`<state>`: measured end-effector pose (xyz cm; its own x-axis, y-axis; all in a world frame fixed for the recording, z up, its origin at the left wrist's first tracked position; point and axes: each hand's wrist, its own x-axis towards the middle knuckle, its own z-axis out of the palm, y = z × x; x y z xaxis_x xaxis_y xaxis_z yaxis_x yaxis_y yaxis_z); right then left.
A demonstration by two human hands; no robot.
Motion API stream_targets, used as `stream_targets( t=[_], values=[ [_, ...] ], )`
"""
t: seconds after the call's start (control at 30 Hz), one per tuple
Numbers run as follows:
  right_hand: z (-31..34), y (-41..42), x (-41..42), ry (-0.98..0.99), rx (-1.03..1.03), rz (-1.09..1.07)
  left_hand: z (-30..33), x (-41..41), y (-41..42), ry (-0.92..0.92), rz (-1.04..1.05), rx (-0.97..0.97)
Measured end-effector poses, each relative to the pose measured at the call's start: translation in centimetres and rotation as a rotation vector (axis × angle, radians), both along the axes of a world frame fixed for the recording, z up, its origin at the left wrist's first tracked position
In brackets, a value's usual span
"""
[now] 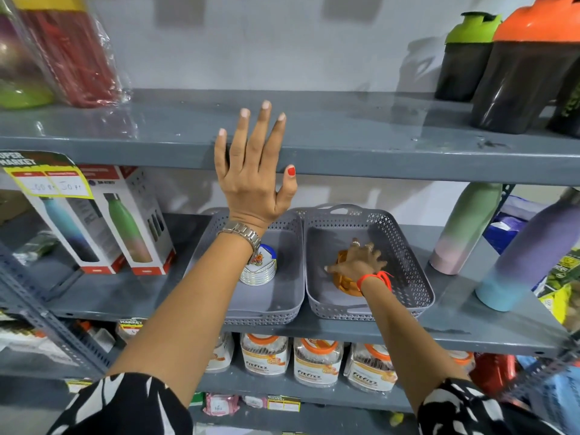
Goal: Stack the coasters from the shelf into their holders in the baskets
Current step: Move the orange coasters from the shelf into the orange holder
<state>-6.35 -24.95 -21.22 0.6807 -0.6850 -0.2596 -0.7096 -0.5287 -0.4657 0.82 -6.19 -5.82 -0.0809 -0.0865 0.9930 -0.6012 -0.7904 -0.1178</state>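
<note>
Two grey perforated baskets stand side by side on the middle shelf. The left basket (287,271) holds a white holder with a stack of white patterned coasters (259,271), partly hidden by my left wrist. The right basket (405,252) holds orange coasters (345,284) in an orange holder, mostly covered by my right hand (357,262), whose fingers rest on top of them. My left hand (254,174) is raised with fingers spread, flat over the front edge of the upper grey shelf (376,142), holding nothing.
Boxed bottles (125,221) stand left of the baskets, pastel bottles (464,227) to the right. Shaker bottles (518,67) and wrapped bottles (72,51) sit on the upper shelf. Jars (317,359) line the shelf below.
</note>
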Motion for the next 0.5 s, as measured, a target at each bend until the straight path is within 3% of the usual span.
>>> stream_targets(
  t=[0.07,0.2,0.3,0.5],
  values=[
    [2.2,1.8,2.2,-0.155,-0.172,0.103,-0.1,0.0,0.0,0.007,0.001,0.003],
    [2.9,6.2,4.8,-0.373,-0.202,0.342,-0.1,0.1,0.0,0.012,0.008,0.010],
    [2.5,9.0,6.6,-0.341,-0.169,0.464,-0.1,0.0,0.0,0.015,0.008,0.011],
    [-0.6,11.7,10.0,-0.076,-0.089,0.537,-0.2,-0.1,0.0,0.035,-0.004,0.013]
  ],
)
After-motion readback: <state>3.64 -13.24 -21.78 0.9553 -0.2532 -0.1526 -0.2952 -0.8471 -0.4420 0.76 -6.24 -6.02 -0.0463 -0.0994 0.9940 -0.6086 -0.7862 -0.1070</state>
